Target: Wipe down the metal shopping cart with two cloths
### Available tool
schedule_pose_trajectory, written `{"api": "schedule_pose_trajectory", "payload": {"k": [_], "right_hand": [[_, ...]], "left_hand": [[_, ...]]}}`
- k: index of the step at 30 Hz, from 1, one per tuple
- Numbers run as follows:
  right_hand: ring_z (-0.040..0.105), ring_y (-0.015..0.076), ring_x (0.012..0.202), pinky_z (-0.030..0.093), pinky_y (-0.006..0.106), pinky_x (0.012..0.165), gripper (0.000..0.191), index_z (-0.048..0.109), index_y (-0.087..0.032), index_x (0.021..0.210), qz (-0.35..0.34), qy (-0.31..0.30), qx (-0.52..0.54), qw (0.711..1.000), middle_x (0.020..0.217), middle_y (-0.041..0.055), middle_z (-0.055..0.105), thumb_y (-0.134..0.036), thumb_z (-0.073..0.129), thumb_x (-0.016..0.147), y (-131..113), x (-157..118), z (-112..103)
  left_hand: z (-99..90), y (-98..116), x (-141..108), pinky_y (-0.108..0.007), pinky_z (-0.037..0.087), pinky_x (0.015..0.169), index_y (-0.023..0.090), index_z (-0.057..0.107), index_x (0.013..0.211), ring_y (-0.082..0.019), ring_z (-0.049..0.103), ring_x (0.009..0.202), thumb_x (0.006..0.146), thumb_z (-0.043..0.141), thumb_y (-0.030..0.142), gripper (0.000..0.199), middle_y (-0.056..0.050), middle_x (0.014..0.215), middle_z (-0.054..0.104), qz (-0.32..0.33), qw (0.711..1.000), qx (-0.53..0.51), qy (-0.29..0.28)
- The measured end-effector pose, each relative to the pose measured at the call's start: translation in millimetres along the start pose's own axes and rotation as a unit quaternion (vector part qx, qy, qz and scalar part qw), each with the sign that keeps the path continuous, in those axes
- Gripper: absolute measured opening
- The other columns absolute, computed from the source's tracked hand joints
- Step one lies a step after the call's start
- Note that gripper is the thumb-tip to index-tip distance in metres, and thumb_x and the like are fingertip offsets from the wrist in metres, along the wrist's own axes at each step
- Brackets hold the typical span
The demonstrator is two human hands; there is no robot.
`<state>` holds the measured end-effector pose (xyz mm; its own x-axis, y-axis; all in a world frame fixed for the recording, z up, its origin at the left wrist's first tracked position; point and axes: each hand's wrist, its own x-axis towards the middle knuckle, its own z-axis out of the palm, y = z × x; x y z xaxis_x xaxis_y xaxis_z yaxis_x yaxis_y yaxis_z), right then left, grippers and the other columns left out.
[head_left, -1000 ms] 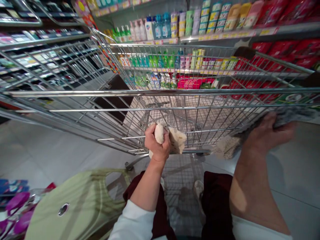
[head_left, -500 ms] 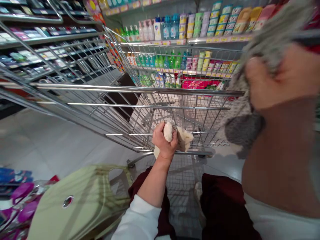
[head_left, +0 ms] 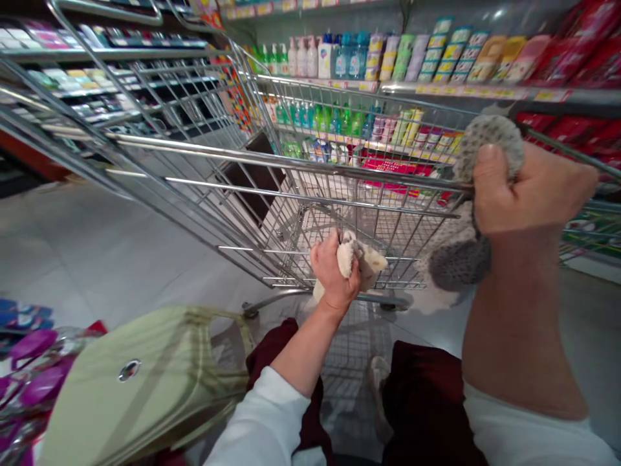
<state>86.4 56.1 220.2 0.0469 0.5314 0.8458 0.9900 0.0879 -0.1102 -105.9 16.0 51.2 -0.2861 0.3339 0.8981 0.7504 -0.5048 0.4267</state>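
Observation:
A wire shopping cart (head_left: 272, 168) stands in front of me. My left hand (head_left: 334, 268) grips a bunched cream cloth (head_left: 373, 262), low in front of the cart's wire end. On the right, my right hand (head_left: 528, 188) is closed around a grey dotted cloth (head_left: 490, 145) at the cart's upper rail. A darker grey part of this cloth (head_left: 460, 262) hangs below the hand. Whether the right fingers also press on the rail, I cannot tell.
A pale green plastic stool (head_left: 165, 369) stands at my left, beside purple goods (head_left: 36, 366). Beyond the cart, shelves (head_left: 436, 90) hold bottles, stacked tubs and red packs (head_left: 592, 58). More shelves with packaged goods (head_left: 130, 65) line the left.
My right hand has come down and left with the grey cloth, from a raised, blurred position to the cart's rail. My left hand has shifted slightly right in view, still holding the cream cloth.

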Motion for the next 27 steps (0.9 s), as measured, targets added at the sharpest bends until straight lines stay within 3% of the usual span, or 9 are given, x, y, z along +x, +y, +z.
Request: {"api": "schedule_pose_trajectory", "payload": {"k": [3,5,7,10,13,18,22,27], "right_hand": [[0.007,0.0064,0.057,0.01,0.028,0.059,0.054,0.039,-0.016,0.061,-0.003,0.009,-0.004,1.0,0.056,-0.0028,0.019,-0.059,0.027,0.092,4.0,-1.5,1.4],[0.008,0.0067,0.057,0.011,0.028,0.059,0.054,0.042,-0.016,0.061,0.001,0.009,-0.005,1.0,0.057,-0.0024,0.02,-0.059,0.027,0.092,4.0,-2.7,1.3],[0.009,0.0072,0.058,0.011,0.028,0.059,0.054,0.045,-0.016,0.062,0.011,0.007,-0.009,1.0,0.057,-0.0019,0.022,-0.058,0.027,0.091,1.7,-3.3,0.5],[0.01,0.0081,0.058,0.012,0.029,0.06,0.052,0.051,-0.016,0.063,0.036,0.01,-0.022,0.999,0.057,-0.0006,0.026,-0.056,0.028,0.089,-3.6,-3.2,-0.8],[0.011,0.0087,0.058,0.013,0.029,0.06,0.052,0.055,-0.016,0.065,0.044,0.024,-0.028,0.998,0.056,0.0009,0.031,-0.054,0.028,0.088,-7.5,-3.0,-1.0],[0.02,0.0084,0.055,0.012,0.028,0.061,0.059,0.057,-0.015,0.066,0.026,0.037,-0.033,0.998,0.056,0.0033,0.04,-0.056,0.022,0.091,-10.6,-5.7,-0.8],[0.033,0.0094,0.055,0.012,0.029,0.061,0.058,0.06,-0.014,0.068,0.026,0.042,-0.036,0.998,0.058,0.0056,0.048,-0.052,0.025,0.092,-12.0,-7.9,-1.1],[0.042,0.011,0.056,0.012,0.029,0.06,0.063,0.061,-0.013,0.068,0.01,0.062,-0.045,0.997,0.058,0.0074,0.053,-0.054,0.021,0.094,-9.9,-8.7,1.8]], "left_hand": [[-8.9,0.9,13.2,-0.044,0.038,0.108,0.019,0.061,0.123,-0.024,0.059,0.115,0.096,0.044,0.044,0.041,-0.013,0.119,0.064,0.073,0.996,0.028,0.039],[-19.8,-3.6,33.4,-0.042,0.042,0.103,0.021,0.067,0.115,-0.023,0.059,0.111,0.095,0.048,0.046,0.038,-0.011,0.113,0.063,0.083,0.991,0.047,0.094],[-33.0,-11.5,60.1,-0.035,0.048,0.089,0.02,0.07,0.112,-0.02,0.057,0.099,0.093,0.055,0.043,0.033,-0.009,0.104,0.062,0.019,0.981,0.068,0.18],[-50.9,-24.2,99.5,-0.036,0.048,0.093,0.017,0.067,0.106,-0.019,0.057,0.095,0.097,0.052,0.044,0.032,-0.009,0.1,0.066,-0.095,0.954,0.084,0.272],[-57.0,-28.4,122.2,-0.037,0.05,0.094,0.019,0.058,0.097,-0.018,0.059,0.093,0.093,0.058,0.045,0.026,-0.005,0.095,0.062,-0.139,0.932,-0.002,0.335],[-38.6,-8.6,118.9,-0.038,0.044,0.103,0.019,0.052,0.103,-0.017,0.057,0.101,0.092,0.058,0.03,0.017,-0.004,0.103,0.052,-0.09,0.948,-0.051,0.301],[-20.7,0.8,98.7,-0.041,0.041,0.105,0.019,0.052,0.117,-0.021,0.053,0.112,0.092,0.057,0.033,0.029,-0.007,0.114,0.052,-0.069,0.97,-0.005,0.232],[-9.5,-15.5,69.2,-0.036,0.048,0.086,0.021,0.06,0.099,-0.019,0.057,0.091,0.084,0.063,0.032,0.018,-0.004,0.09,0.057,0.033,0.983,0.06,0.168]]}}
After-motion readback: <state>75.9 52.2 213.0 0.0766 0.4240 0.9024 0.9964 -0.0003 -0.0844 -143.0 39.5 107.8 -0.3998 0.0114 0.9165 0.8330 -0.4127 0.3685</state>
